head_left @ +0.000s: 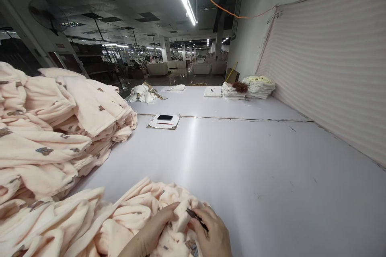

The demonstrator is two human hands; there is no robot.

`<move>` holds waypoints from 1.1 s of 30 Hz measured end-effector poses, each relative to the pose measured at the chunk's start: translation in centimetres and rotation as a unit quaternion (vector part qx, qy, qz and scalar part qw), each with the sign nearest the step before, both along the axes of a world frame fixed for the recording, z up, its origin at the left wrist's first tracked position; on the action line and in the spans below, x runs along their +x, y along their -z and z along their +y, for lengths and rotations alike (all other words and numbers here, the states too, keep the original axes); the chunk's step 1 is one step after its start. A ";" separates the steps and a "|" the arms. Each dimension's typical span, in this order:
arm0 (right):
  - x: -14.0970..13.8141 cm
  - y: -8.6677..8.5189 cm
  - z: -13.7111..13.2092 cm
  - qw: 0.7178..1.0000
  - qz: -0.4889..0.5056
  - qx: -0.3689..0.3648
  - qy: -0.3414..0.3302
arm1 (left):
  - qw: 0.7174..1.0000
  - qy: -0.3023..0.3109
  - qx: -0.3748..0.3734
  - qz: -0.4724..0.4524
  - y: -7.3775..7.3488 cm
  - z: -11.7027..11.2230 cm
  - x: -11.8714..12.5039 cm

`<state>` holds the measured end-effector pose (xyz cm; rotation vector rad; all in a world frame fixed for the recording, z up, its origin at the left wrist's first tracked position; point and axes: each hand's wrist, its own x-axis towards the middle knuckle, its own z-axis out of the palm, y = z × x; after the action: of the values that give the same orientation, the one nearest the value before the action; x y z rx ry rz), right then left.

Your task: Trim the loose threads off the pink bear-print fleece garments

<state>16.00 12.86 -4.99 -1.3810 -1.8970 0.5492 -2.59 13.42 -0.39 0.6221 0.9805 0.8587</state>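
Note:
Pale pink fleece fabric (129,217) with small printed figures lies bunched at the table's near edge. My left hand (155,225) is closed on a fold of it, the fingertips partly hidden in the cloth. In my right hand (212,233) is a small pair of dark thread snips (197,219), held between thumb and fingers. Their tips point up and left, close beside the fold at my left hand. Whether the blades touch the cloth, I cannot tell.
A high heap of the same pink garments (45,128) fills the left side. On the white table (271,168) lie a clipboard (163,127) with papers and a black phone (165,117). Farther back are stacks of white cloth (261,88) and a crumpled white pile (144,93). A striped sheet (331,56) hangs at right.

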 end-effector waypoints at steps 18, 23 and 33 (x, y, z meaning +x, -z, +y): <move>-0.2 0.0 -0.3 1.000 0.012 -0.004 -0.023 | 1.000 0.005 0.013 -0.026 -0.4 -0.3 0.0; 0.1 0.1 -0.3 0.999 0.022 -0.040 0.001 | 0.998 0.026 0.026 -0.059 -0.6 -0.3 0.1; -0.2 0.0 0.3 0.986 0.120 -0.102 0.047 | 0.998 0.054 0.039 0.018 -1.0 -0.6 0.3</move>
<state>15.78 13.16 -4.98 -1.4534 -1.6095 0.8427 -2.27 12.84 0.62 0.7527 0.9412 0.7948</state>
